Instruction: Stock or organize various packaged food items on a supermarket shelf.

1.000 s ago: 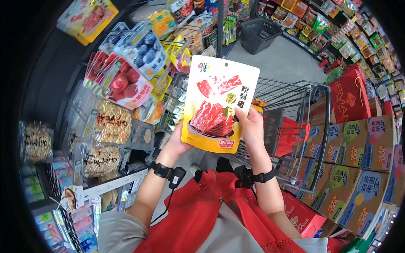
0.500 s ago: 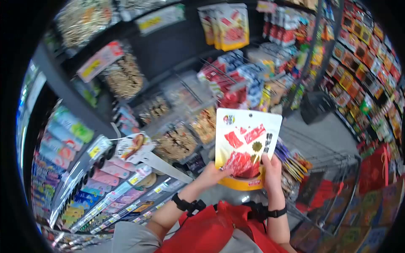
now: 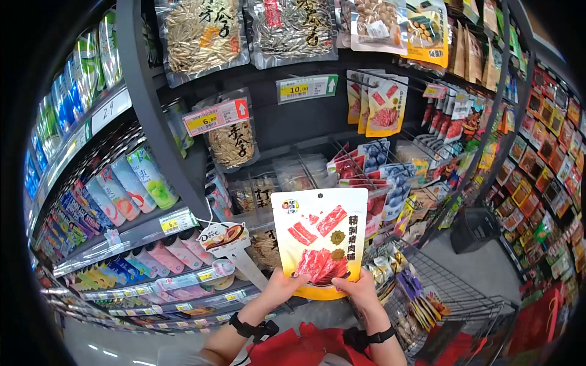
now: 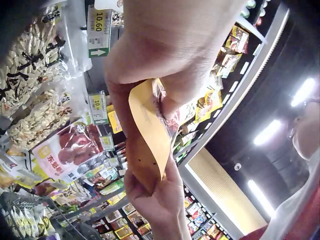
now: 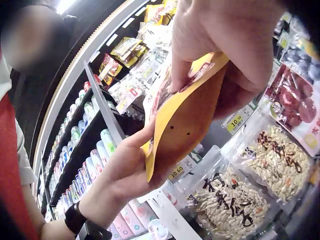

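Status: pickup of the pouch (image 3: 320,235) appears complete; release is not yet done. Count, left to right:
1. Left hand (image 3: 287,287): one; thumb and fingers pinch the pouch's lower left edge.
2. Pouch: one, held between the hands, printed face toward the wearer.
3. Right hand (image 3: 360,290): one; thumb and fingers pinch the lower right edge.
4. Similar hanging pouches (image 3: 387,108): at least three.
5. Black basket (image 3: 476,230): one.

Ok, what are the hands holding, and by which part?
A white-and-yellow pouch, gripped near the bottom: left hand on its lower left edge, right hand on its lower right, thumbs on the front.
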`<state>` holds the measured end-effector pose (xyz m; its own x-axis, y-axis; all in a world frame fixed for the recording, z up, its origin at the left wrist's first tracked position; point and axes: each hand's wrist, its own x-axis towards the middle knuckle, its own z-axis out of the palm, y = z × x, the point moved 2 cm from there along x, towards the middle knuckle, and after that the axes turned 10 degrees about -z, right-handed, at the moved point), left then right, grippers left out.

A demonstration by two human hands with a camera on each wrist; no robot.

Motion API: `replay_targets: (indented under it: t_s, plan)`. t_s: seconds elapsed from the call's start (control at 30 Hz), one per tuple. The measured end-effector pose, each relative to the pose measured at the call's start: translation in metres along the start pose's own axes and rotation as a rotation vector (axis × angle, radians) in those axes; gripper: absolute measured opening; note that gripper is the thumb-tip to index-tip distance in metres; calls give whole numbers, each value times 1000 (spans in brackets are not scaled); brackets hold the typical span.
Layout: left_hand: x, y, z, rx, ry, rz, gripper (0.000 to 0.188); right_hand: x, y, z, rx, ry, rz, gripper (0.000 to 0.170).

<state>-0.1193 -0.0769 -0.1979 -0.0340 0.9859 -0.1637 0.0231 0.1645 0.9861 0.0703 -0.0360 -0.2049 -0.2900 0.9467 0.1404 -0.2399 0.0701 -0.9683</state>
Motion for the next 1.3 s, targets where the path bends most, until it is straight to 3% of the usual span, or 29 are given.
replay_targets:
  t_s: [0.07,0.3,0.47,0.53,0.6,0.8,0.87,0.9,0.93,0.97,1.03,1.13,1.2,1.3]
  plan:
    - [7,4,6,68,24,56,26,11,-4,-9,16,-18,-27,16]
    - [35,29,33,-30,28,0,26,41,-20,-39,-86,-2,-99,13]
    - [57,48,42,56,57,162,33,54,-22,-59,-139,-13,-151,16]
    - [68,56,48,-10,29,82,31,58,-21,-68,-169,-19,-181,17]
    - [78,64,60,-163,60,195,31,61,-25,-74,-193,-21,-210,18]
    - [105,77,94,-43,177,264,25,72,-36,-109,-179,17,-185,18]
    - [110,94,104,75,124,247,25,78,-45,-120,-160,33,-166,18]
    - [112,104,104,295,161,265,27,80,-50,-126,-164,64,-204,17]
    - [117,112,108,128,176,386,38,82,-55,-133,-168,94,-242,16]
    - [125,129,108,3,167,648,54,87,-55,-142,-135,134,-256,16]
    - [125,185,103,179,267,948,67,98,-63,-159,-94,197,-257,15]
    - [117,266,108,490,475,1317,62,123,-63,-170,-45,216,-257,14]
    - [109,309,123,852,648,1434,47,133,-64,-167,-4,220,-255,13]
    - [142,340,127,1144,737,1403,42,137,-71,-150,44,130,-267,12]
